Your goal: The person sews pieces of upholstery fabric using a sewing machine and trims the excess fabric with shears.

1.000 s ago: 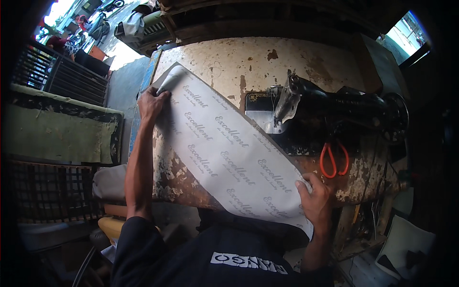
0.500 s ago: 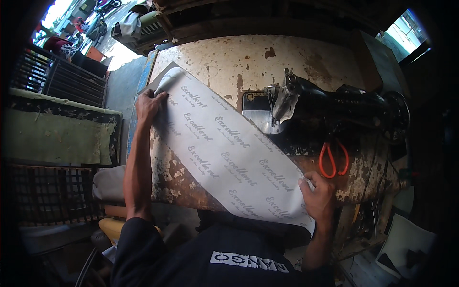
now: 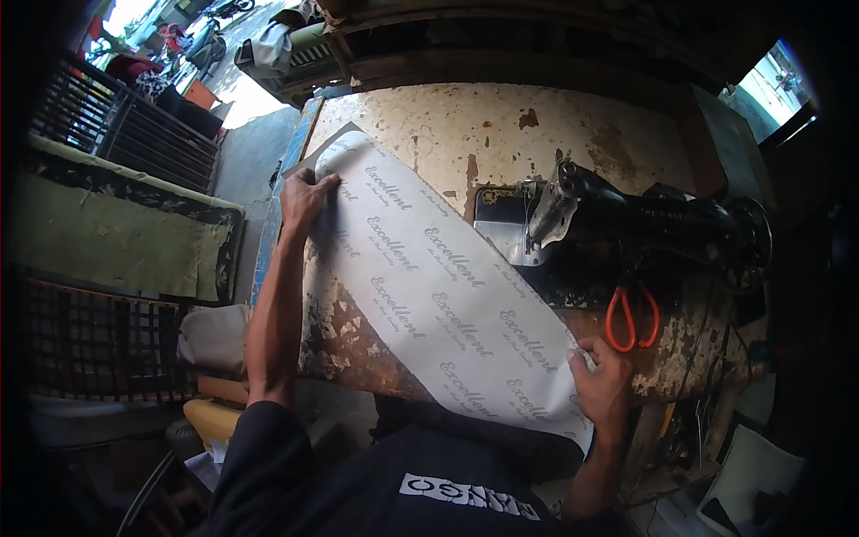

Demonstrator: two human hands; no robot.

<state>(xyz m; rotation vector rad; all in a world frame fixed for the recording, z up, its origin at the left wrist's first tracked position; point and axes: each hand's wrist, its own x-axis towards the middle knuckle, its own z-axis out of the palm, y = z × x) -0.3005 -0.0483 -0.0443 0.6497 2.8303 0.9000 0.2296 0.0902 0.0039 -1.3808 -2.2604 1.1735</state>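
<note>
A long white sheet with grey printed lettering (image 3: pixel 420 277), perhaps backed vinyl, stretches diagonally across the worn work table from far left to near right. My left hand (image 3: pixel 309 195) is closed on its far left edge, where the sheet curls over and a grey underside shows. At the near right end my right hand (image 3: pixel 599 376) pinches the edge between thumb and fingers. The sheet's near corner hangs past the table edge by my body. Beyond its right side stands a black sewing machine (image 3: pixel 644 210). Red-handled scissors (image 3: pixel 632 318) lie in front of the machine, close to my right hand.
The table (image 3: pixel 429 125) has peeling, stained paint. A green padded panel (image 3: pixel 125 215) and a dark slatted rack (image 3: pixel 98 340) stand to the left. Below the left forearm is a yellow object (image 3: pixel 212 419). A pale piece (image 3: pixel 752 479) lies at the lower right.
The whole scene has shifted slightly right and down in the picture. Both hands keep their hold on the sheet, which lies nearly the same against the table.
</note>
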